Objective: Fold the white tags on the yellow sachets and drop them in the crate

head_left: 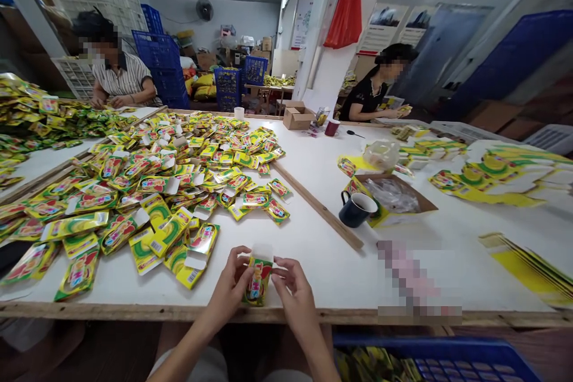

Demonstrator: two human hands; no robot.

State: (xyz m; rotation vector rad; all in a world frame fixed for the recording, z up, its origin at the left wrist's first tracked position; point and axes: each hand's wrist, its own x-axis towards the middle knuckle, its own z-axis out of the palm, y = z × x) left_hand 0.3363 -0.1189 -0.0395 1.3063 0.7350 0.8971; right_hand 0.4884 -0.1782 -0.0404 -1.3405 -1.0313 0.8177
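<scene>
Just above the table's front edge, a small yellow, green and red printed candy box (258, 277) stands upright between my hands, its white top flap raised. My left hand (233, 280) grips its left side, thumb across the front and fingers behind. On the other side, my right hand (293, 286) has its fingers bent and pressed at the box's right edge. Left of my hands lies a large heap of similar boxes (201, 242), several with white end flaps standing out.
A wooden strip (317, 206) runs along the white table (308, 149). Right of it are a dark mug (357, 210), an open carton (418, 200) with clear plastic bags, and flat printed card (514, 262). A blue crate (452, 349) sits below. Two people (123, 80) (371, 92) work across the table.
</scene>
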